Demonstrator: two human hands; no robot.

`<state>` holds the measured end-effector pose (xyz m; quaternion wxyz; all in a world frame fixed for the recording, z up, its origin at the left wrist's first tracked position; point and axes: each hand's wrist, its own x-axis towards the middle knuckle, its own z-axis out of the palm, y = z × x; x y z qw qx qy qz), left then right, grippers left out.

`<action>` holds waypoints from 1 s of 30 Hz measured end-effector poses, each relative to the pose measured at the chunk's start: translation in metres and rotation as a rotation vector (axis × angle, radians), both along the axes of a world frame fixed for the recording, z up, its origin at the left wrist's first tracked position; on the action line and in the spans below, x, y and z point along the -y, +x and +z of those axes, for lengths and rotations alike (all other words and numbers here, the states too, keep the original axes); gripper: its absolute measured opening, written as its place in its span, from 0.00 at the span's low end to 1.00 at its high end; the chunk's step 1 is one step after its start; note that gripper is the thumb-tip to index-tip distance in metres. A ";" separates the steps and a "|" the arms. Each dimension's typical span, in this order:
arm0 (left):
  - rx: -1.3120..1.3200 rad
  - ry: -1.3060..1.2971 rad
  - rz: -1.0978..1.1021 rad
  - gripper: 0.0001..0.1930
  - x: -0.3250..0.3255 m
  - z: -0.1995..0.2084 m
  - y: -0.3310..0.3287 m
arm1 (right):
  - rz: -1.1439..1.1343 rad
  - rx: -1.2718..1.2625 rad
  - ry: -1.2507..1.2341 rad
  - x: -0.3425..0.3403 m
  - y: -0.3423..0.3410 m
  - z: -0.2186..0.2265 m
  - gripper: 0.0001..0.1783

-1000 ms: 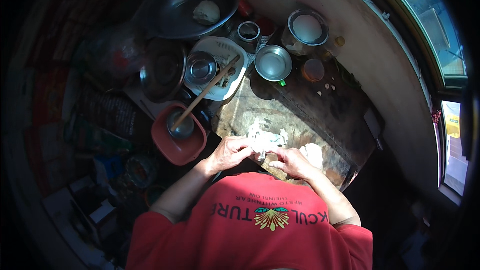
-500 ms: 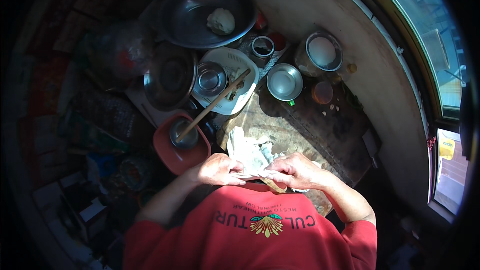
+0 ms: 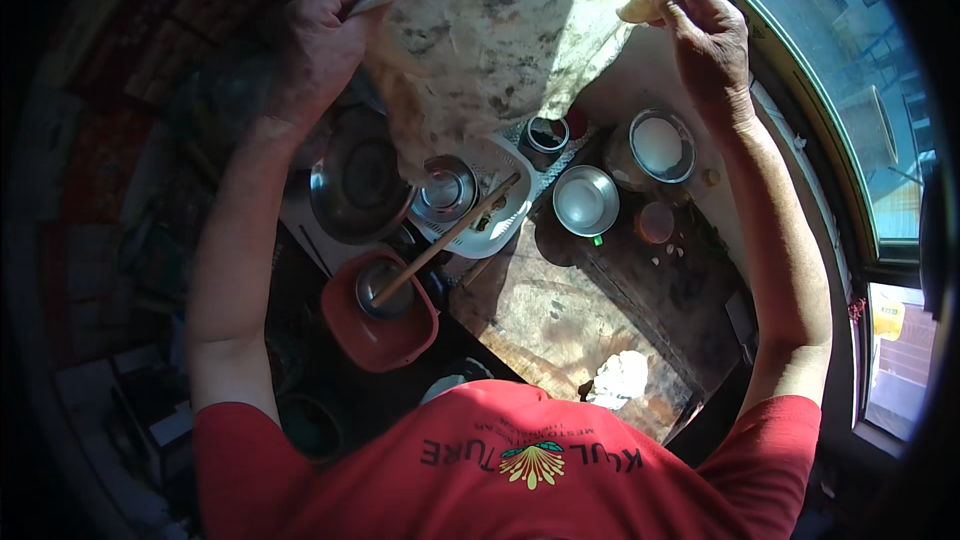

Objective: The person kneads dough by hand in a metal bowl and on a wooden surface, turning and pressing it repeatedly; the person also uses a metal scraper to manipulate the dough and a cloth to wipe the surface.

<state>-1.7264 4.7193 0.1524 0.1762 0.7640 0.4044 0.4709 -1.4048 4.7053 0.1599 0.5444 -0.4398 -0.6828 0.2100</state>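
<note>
Aloft, a thin, stained, ragged-edged cloth [image 3: 480, 50] hangs between left hand [image 3: 325, 35] and right hand [image 3: 708, 30], each grip pinching an upper corner; a lumpy white wad [image 3: 620, 378] sits on the scuffed surface [image 3: 530, 310]. Dark lettering [image 3: 445, 453] marks the red shirt [image 3: 400, 500].

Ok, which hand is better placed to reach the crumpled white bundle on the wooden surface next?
Right, most likely. The right hand looks nearer the bundle, though it and the left hand both hold the cloth.
</note>
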 end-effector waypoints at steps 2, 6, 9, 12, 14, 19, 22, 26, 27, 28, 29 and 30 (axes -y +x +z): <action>-0.212 0.253 0.137 0.07 -0.015 0.017 -0.007 | -0.089 0.048 0.004 -0.018 0.001 0.001 0.12; -0.396 0.344 0.207 0.07 -0.031 -0.005 -0.015 | -0.155 0.115 0.046 -0.023 -0.024 -0.036 0.11; -0.499 0.168 0.248 0.07 -0.026 -0.060 -0.014 | -0.060 0.108 -0.037 -0.028 -0.034 -0.101 0.13; -0.760 -0.148 0.179 0.12 -0.019 -0.135 -0.018 | 0.050 0.172 -0.383 -0.022 -0.044 -0.169 0.16; -0.748 -0.064 0.066 0.21 0.005 -0.173 -0.021 | -0.072 0.293 -0.328 0.006 -0.054 -0.212 0.18; -0.538 -0.351 0.059 0.25 0.076 -0.204 -0.022 | 0.016 -0.014 -0.572 0.137 -0.056 -0.228 0.17; -0.572 -0.612 0.012 0.22 0.147 -0.233 -0.030 | -0.090 -0.317 -0.919 0.243 -0.039 -0.287 0.10; -0.575 -0.928 -0.058 0.20 0.261 -0.297 -0.038 | -0.331 -0.317 -1.207 0.357 -0.001 -0.317 0.06; -0.577 -0.989 -0.098 0.21 0.277 -0.295 -0.029 | -0.407 -0.258 -1.218 0.372 0.010 -0.314 0.07; -0.580 -1.047 -0.128 0.21 0.287 -0.292 -0.015 | -0.461 -0.263 -1.243 0.386 0.021 -0.318 0.08; -0.601 -1.048 -0.148 0.21 0.293 -0.284 0.000 | -0.492 -0.239 -1.244 0.388 0.031 -0.312 0.08; -0.603 -1.028 -0.214 0.20 0.292 -0.284 0.012 | -0.520 -0.210 -1.246 0.385 0.043 -0.306 0.08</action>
